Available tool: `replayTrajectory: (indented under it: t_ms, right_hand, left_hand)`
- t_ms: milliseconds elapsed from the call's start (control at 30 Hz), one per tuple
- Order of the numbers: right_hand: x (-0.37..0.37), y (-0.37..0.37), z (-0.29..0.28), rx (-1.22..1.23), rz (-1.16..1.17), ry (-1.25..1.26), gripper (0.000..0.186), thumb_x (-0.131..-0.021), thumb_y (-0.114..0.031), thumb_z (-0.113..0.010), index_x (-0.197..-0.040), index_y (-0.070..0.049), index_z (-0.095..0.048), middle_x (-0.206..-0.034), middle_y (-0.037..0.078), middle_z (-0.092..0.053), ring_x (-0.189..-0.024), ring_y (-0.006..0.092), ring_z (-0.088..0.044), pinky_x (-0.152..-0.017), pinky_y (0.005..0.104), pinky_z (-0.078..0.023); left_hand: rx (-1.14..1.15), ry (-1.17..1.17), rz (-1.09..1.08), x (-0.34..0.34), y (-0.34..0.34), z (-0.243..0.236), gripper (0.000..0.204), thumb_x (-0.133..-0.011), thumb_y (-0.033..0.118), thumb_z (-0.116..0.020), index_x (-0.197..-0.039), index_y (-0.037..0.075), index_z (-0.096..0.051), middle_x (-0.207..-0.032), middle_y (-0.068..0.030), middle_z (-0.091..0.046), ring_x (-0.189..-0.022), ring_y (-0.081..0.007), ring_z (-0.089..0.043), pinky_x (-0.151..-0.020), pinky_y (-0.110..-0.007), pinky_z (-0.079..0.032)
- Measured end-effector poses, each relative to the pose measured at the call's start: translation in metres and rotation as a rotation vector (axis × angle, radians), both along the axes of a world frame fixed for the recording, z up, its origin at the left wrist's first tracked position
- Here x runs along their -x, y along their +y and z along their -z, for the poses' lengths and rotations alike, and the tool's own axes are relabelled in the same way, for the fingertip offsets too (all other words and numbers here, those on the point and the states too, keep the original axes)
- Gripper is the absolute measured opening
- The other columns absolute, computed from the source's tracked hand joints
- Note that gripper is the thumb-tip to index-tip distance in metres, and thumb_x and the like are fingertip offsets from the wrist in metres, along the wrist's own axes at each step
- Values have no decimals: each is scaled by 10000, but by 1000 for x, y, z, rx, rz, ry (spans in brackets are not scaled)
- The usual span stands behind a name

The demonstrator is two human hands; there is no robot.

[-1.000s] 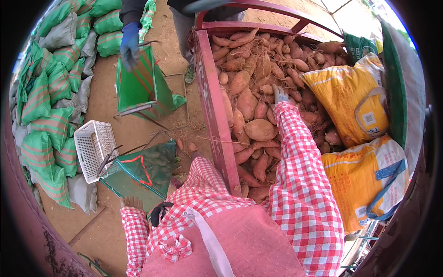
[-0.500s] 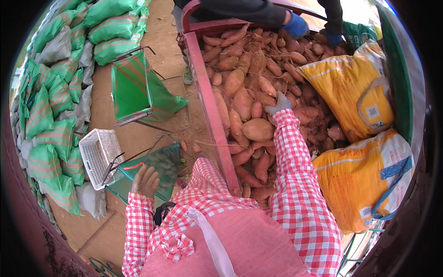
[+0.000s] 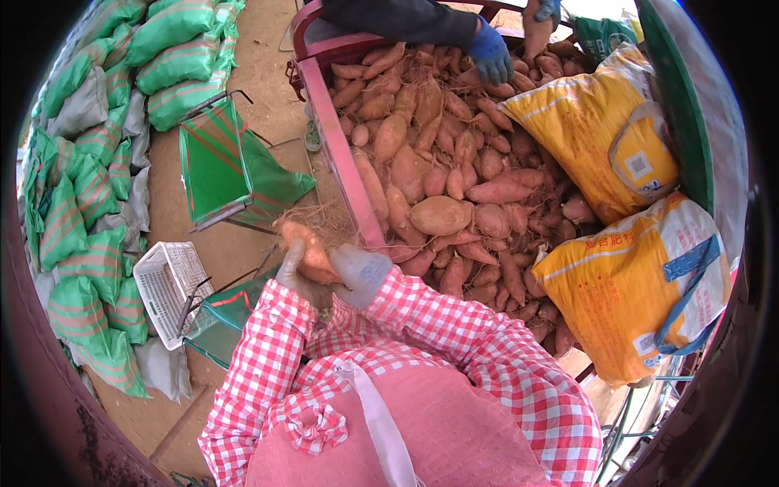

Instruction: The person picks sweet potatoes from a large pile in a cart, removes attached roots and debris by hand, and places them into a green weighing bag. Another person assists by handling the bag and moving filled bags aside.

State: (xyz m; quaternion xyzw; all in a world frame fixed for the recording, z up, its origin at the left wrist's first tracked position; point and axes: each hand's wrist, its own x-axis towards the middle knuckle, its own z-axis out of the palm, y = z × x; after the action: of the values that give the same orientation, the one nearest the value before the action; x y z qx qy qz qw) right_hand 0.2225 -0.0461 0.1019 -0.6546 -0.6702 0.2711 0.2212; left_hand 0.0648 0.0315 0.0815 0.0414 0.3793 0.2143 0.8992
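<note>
A sweet potato (image 3: 311,253) with stringy roots hangs in the air just left of the red cart rail, held between both gloved hands. My left hand (image 3: 298,274) grips its left side. My right hand (image 3: 359,272), in a greyish glove, closes on its right end. To the right, the red-framed cart bed is heaped with sweet potatoes (image 3: 442,215), some large and round, many with thin roots. Below my left hand is a dark green mesh bag (image 3: 231,312) on a stand, partly hidden by my sleeve.
Two yellow sacks (image 3: 596,122) lie along the cart's right side. A co-worker's blue-gloved hands (image 3: 491,53) reach in at the far end, one holding a sweet potato. Left stand a framed green bag (image 3: 215,166), a white basket (image 3: 174,292) and stacked green sacks (image 3: 97,252).
My right hand has come back from the pile to my left hand, and both now grip a sweet potato. The co-worker has lifted a sweet potato in one hand.
</note>
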Motion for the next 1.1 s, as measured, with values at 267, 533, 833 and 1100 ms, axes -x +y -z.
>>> replayTrajectory:
  t_ms: [267,533,833,1100]
  right_hand:
    - [-4,3,13,-128,-118,252,532,-747,-221,-726,-1212,-45,-536,-1001,160,-591,-883,341,-635,-749,402,-531]
    - [-197,4,71,102,542,-545,851,-706,-543,-739,-1348,-41,-492,-1372,256,-480,-1238,402,-497,-1015,488,-423]
    - [-207,38,119,663,630,-604,855,-662,-634,-716,-1361,-167,-560,-1488,154,-366,-1330,407,-384,-1106,470,-364]
    - [-285,14,180,-128,912,-228,759,-626,-310,-899,-1194,86,-589,-1153,177,-622,-975,240,-636,-885,324,-517]
  left_hand:
    - [-397,178,-268,35,9,40,668,-806,384,-688,-1328,68,-415,-1198,-169,-573,-1104,-389,-575,-930,-553,-498]
    - [-477,-135,-311,95,41,12,532,-777,478,-692,-1175,154,-552,-1116,-93,-637,-1012,-348,-623,-919,-522,-496]
    - [-262,-71,-615,138,24,22,584,-753,408,-731,-1212,106,-532,-1237,-146,-570,-1149,-389,-544,-977,-564,-451]
    - [-359,213,-714,293,-19,36,620,-761,414,-743,-1242,77,-546,-1101,-140,-627,-1043,-357,-598,-949,-528,-474]
